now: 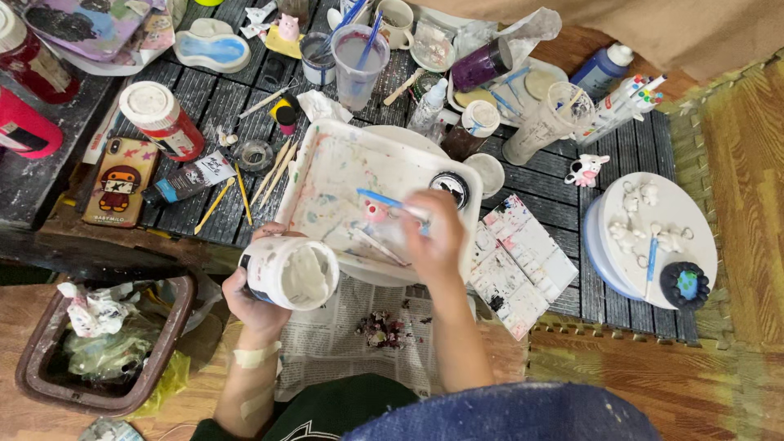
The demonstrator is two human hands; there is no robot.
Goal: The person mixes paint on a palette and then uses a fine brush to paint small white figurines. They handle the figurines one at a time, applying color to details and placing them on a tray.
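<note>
white paint jar (292,272) | blue brush (392,202) | paint-speckled white tray (343,175) | dark slatted table (212,98)

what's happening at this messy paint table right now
A person sits at a low dark slatted table crowded with paint supplies. Their left hand holds an open tub of white paint, tilted toward the camera. Their right hand holds a blue-handled brush over a paint-smeared white tray, beside a small pink and white piece. Newspaper lies under the tray, and small white figurines rest on a round board at the right.
</note>
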